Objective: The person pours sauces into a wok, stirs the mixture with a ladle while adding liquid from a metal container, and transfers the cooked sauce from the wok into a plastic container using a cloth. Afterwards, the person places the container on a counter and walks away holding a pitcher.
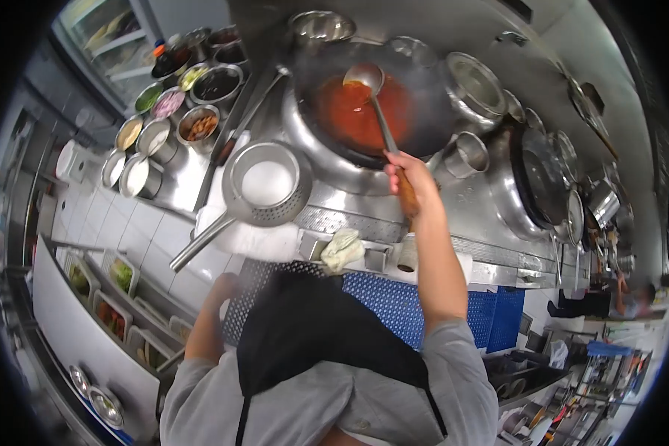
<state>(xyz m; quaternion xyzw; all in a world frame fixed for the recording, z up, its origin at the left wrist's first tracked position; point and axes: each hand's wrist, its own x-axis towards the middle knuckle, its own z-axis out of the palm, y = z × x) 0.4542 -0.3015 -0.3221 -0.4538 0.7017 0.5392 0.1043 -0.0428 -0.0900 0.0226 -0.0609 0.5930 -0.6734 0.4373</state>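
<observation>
My right hand (411,180) is wrapped round the wooden handle of a long ladle (383,125). The ladle's bowl dips into red liquid (336,111) inside a large dark wok (430,85) on the range. By my left side, low beside the apron (297,327), is my left hand (226,285); its fingers are too dark and small to make out. Nearest to that hand lies a perforated strainer (279,211) with a metal handle, and a bowl with something white (266,183) sits in it. A crumpled cloth (343,250) rests at the front of the range.
Left of the wok, several metal pots of ingredients (199,125) crowd a steel counter (182,169). A long-handled tool (254,115) lies between. To the right stand a metal pot (467,154) and a second wok (541,175). Another person (621,299) is far off at right.
</observation>
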